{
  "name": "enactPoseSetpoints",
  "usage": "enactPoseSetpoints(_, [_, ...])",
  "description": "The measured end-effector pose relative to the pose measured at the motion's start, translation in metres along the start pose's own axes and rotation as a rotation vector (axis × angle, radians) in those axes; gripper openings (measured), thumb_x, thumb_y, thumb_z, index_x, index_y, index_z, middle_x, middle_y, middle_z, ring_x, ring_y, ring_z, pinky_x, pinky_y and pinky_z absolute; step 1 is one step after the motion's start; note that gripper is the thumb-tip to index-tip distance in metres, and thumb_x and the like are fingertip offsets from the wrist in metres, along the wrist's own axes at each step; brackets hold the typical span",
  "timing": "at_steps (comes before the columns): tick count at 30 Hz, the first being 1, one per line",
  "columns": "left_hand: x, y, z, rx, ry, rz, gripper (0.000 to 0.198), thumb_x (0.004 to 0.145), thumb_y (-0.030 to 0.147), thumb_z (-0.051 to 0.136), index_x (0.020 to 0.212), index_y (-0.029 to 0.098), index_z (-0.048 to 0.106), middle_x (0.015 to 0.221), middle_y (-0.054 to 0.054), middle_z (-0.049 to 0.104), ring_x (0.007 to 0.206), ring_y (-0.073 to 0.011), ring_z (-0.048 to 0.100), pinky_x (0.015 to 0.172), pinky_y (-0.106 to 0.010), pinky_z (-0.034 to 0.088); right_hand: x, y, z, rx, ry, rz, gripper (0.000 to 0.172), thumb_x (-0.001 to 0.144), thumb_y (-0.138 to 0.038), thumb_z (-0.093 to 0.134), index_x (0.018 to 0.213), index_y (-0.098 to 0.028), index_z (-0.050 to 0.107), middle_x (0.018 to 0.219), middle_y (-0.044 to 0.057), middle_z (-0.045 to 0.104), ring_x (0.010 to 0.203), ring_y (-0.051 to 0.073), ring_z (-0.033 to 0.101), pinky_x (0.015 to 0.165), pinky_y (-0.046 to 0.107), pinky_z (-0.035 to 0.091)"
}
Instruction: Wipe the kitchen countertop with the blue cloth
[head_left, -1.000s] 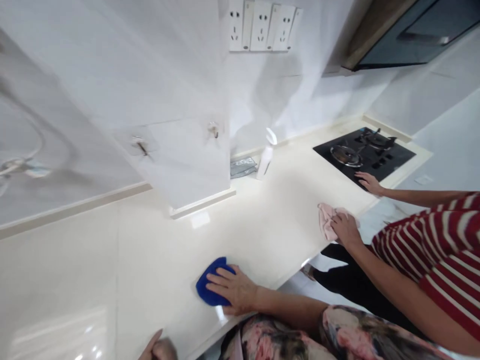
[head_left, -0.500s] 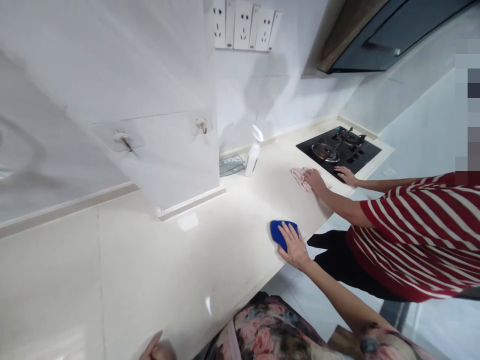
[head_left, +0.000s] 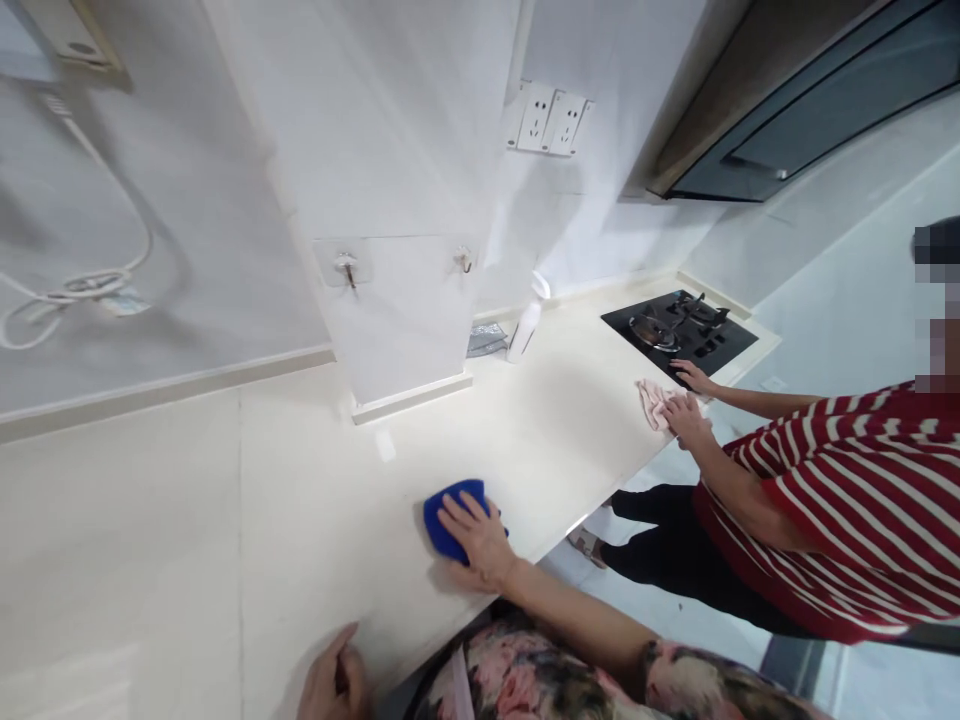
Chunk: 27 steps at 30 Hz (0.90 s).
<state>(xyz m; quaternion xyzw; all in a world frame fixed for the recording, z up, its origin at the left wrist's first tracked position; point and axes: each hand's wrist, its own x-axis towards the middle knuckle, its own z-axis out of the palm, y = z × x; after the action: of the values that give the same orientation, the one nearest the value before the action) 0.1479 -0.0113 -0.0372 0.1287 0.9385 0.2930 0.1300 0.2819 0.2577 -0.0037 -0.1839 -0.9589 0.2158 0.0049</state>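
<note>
My right hand lies over a folded blue cloth and presses it onto the pale countertop, fingers spread across the top. Part of the cloth is hidden under the palm. Low in the view, my left hand rests at the counter's front edge with its fingers loosely bent and apart. Nothing shows in it, though its lower part is cut off by the frame.
A co-worker in a striped shirt stands at the right, one hand on a pink cloth, the other by the black gas hob. A white spray bottle and a silvery packet stand by the wall, below sockets.
My right hand has slid the blue cloth left along the counter. More of my left hand shows. The co-worker's pink cloth has moved toward the counter's front edge. The view has shifted left.
</note>
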Motion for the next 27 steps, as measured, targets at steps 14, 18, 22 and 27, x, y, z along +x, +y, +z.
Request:
enactPoseSetpoints(14, [0.014, -0.022, -0.086, -0.556, 0.05, -0.124, 0.049, 0.083, 0.054, 0.053, 0.113, 0.019, 0.071, 0.086, -0.001, 0.073, 0.065, -0.014, 0.067, 0.061, -0.028, 0.059, -0.115, 0.073, -0.012, -0.419, 0.236, 0.441, 0.076, 0.096, -0.042, 0.04, 0.163, -0.015, 0.016, 0.166, 0.017, 0.028, 0.152, 0.041, 0.024, 0.111, 0.065, 0.033])
enactPoseSetpoints(18, [0.006, -0.031, -0.106, -0.641, 0.267, -0.143, 0.042, 0.087, 0.048, 0.057, 0.112, 0.018, 0.071, 0.082, 0.001, 0.069, 0.061, -0.011, 0.063, 0.058, -0.025, 0.057, -0.099, 0.01, 0.019, -0.447, 0.154, 0.377, 0.079, 0.098, -0.045, 0.038, 0.163, -0.01, 0.009, 0.168, 0.022, 0.019, 0.153, 0.046, 0.016, 0.111, 0.071, 0.027])
enactPoseSetpoints(22, [-0.012, -0.031, -0.12, -0.652, 0.381, -0.141, 0.039, 0.089, 0.044, 0.058, 0.113, 0.017, 0.071, 0.081, 0.002, 0.068, 0.06, -0.0094, 0.062, 0.058, -0.024, 0.055, -0.069, -0.067, 0.046, -0.311, -0.052, 0.102, 0.08, 0.095, -0.047, 0.045, 0.162, -0.011, 0.019, 0.17, 0.019, 0.011, 0.154, 0.046, 0.009, 0.114, 0.073, 0.021])
enactPoseSetpoints(27, [-0.036, -0.05, -0.126, -0.626, 0.359, -0.218, 0.044, 0.088, 0.049, 0.056, 0.116, 0.017, 0.07, 0.084, 0.001, 0.069, 0.062, -0.0112, 0.063, 0.059, -0.026, 0.056, -0.03, -0.157, 0.071, -0.112, -0.193, -0.327, 0.082, 0.097, -0.056, 0.043, 0.162, -0.013, 0.016, 0.171, 0.017, 0.008, 0.154, 0.044, 0.009, 0.113, 0.076, 0.022])
